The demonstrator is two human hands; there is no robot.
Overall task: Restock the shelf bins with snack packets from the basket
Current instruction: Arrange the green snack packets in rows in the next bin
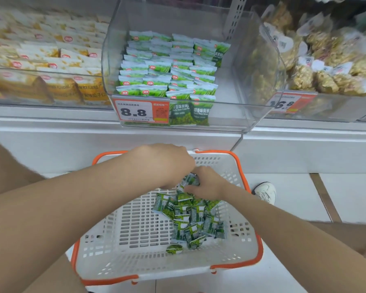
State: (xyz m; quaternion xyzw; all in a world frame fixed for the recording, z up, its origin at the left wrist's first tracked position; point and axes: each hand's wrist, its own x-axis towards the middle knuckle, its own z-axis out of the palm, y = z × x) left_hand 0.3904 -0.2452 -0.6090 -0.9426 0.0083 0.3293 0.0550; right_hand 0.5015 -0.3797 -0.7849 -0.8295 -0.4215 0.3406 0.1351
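Green packets [189, 180] gripped between left hand [163, 163], right hand [207, 186], inside basket [135, 227].

A white shoe [264, 192] rests on the floor [347, 197] at right. An orange price tag [141, 112] reads 8.8; a second tag [287, 102] sits upper right.

Left hand [163, 163] against right hand [208, 185]

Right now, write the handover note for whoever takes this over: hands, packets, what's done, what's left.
Down in the basket, the left hand and right hand both grip a bunch of green packets.
A loose pile lies on the basket's right side.
The middle bin holds rows of matching packets on its left; its right side has room.
To do: lift the bunch into the bin, then the pile.
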